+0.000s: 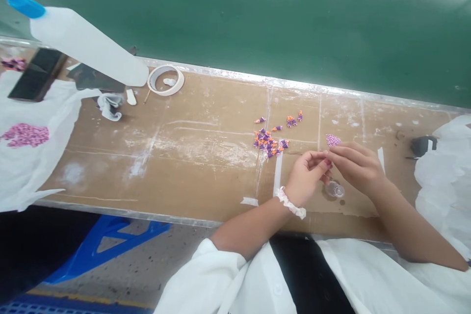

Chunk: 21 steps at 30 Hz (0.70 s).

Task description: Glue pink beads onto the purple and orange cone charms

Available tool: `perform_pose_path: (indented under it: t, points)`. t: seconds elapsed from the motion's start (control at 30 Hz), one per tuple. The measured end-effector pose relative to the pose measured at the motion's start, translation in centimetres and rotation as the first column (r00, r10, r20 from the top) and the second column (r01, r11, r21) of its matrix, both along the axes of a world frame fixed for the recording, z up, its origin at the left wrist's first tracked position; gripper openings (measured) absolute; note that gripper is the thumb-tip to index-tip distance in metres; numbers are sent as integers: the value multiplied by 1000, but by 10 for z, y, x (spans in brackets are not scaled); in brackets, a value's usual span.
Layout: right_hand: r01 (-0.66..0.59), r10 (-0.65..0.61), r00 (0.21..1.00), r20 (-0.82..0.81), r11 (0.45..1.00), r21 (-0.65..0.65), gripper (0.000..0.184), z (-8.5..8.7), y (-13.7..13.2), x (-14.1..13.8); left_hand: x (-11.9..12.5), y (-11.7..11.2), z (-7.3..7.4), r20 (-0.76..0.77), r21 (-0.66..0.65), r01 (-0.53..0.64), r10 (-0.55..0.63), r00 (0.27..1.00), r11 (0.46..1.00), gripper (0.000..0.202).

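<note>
Purple-and-orange triangular charms point(270, 142) lie clustered on the cardboard-topped bench point(184, 157), just left of a pink beaded patch point(333, 140). The left hand point(305, 176) and right hand point(355, 167) pinch closed, fingertips meeting beside it, anything held too small to tell.

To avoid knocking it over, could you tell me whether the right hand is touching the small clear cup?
Apart: the head view shows bare cardboard between the right hand and the clear cup.

The charms point(270, 144) are purple and orange, the belt point(235, 19) green.
</note>
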State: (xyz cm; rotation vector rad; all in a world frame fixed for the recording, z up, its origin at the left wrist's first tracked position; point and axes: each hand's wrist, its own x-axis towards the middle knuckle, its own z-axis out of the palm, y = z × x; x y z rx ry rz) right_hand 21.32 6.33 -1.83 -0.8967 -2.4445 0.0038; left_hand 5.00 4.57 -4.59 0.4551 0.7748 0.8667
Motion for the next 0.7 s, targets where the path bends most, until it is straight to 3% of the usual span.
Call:
perform_pose_path:
  t: [0.1,0.17,0.27,0.33,0.7]
  points:
    - [45,-49,995,-83,998,-55,43,-8,-10,7,0,0,-3,-34,40,112,-111,993,993,43]
    - [185,-189,976,-106,981,-54,43,-16,-12,16,-1,1,-2,-23,28,140,-139,990,990,40]
    - [453,-460,882,-106,888,-87,26,-29,-10,33,-1,2,5,11,-39,111,-111,994,993,37]
    - [522,-540,839,-72,835,-173,16,-33,-7,44,-2,3,9,16,-87,66,-65,998,994,37]
    - [425,-424,903,73,853,-303,12,-37,-9,47,-3,6,4,10,-184,-10,12,1000,983,33]
